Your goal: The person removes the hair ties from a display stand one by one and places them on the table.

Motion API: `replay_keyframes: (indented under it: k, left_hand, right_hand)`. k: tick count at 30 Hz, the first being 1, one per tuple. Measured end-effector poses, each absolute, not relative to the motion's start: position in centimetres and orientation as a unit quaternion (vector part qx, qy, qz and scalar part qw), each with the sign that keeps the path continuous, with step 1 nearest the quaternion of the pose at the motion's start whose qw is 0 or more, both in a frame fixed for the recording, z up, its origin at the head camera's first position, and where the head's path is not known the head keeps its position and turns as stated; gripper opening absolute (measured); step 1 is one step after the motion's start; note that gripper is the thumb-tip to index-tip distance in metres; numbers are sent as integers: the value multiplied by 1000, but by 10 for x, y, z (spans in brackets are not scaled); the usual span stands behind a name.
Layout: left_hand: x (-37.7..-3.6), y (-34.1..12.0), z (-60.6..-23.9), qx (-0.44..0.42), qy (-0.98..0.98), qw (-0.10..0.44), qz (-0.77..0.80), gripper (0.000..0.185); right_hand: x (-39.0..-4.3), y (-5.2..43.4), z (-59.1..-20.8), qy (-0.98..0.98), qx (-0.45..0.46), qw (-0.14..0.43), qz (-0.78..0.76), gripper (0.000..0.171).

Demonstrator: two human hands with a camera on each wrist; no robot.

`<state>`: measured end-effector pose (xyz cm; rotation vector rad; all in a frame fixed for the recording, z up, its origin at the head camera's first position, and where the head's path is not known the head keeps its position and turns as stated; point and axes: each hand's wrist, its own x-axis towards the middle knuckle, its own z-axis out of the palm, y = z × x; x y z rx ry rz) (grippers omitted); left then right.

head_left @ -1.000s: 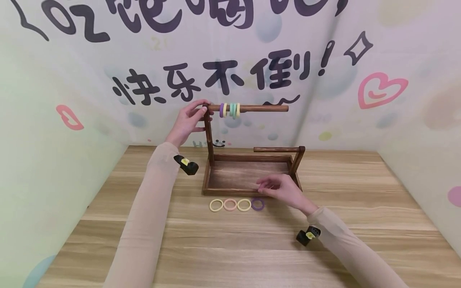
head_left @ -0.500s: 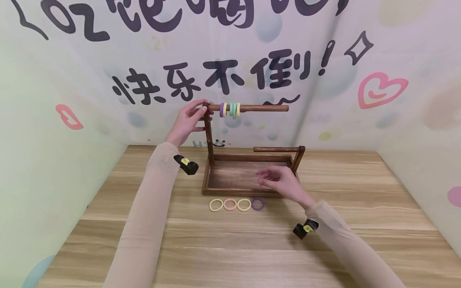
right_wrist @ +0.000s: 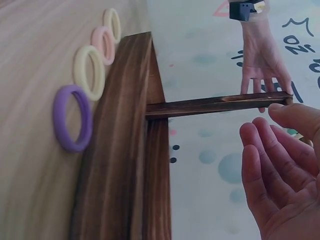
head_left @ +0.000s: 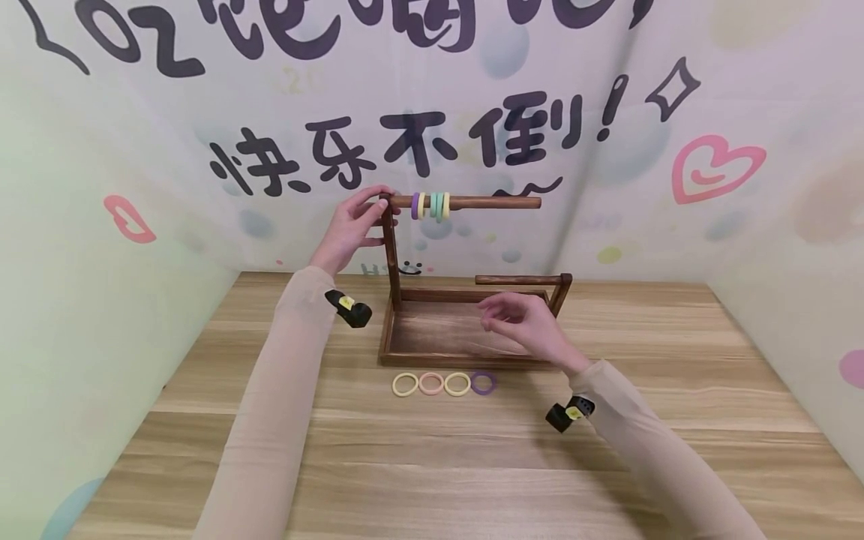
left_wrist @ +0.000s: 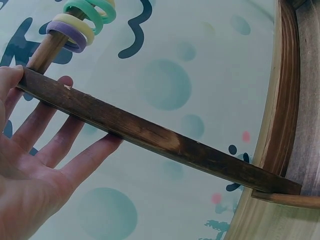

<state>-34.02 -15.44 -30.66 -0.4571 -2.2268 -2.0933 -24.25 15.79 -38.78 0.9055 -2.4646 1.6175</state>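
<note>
From the head camera, the right hand has lifted since a second ago. Then it was low, by the purple ring on the table. Now it floats over the tray of the wooden stand, with loosely bent fingers and nothing in them. It left the purple ring lying in front of the stand, so no ring has been picked up. The left hand has not moved. It rests on the top of the stand's tall post, thumb on top and fingers straight beside it. Four rings hang on the top bar near the post. Four more lie in a row in front of the stand: two yellow, one pink, one purple.

From the left wrist camera, the left hand is flat and open. Its straight fingers lie behind the dark post, and the thumb tip touches the post's top end. The post is flat-sided, rough wood with worn pale spots. The rings on the bar are round, smooth and look soft.

From the right wrist camera, the right hand is half open and empty, palm showing. The purple ring lies flat beside the stand's front edge. The edge is dark brown wood with stripy grain.
</note>
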Motion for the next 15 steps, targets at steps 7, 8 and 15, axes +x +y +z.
replay_keyframes:
  k: [7, 8, 15]
  left_hand:
    - [-340, -154, -306, -145, -717, 20, -681, 26]
    - [-340, -154, -306, -146, -717, 20, -681, 26]
    - [-340, -154, -307, -149, -719, 21, -679, 27]
  right_hand:
    - [-248, 157, -378, -811, 263, 24, 522, 25]
    - [-249, 157, -377, -811, 261, 24, 524, 25]
    - [-258, 156, -366, -797, 240, 22, 553, 29]
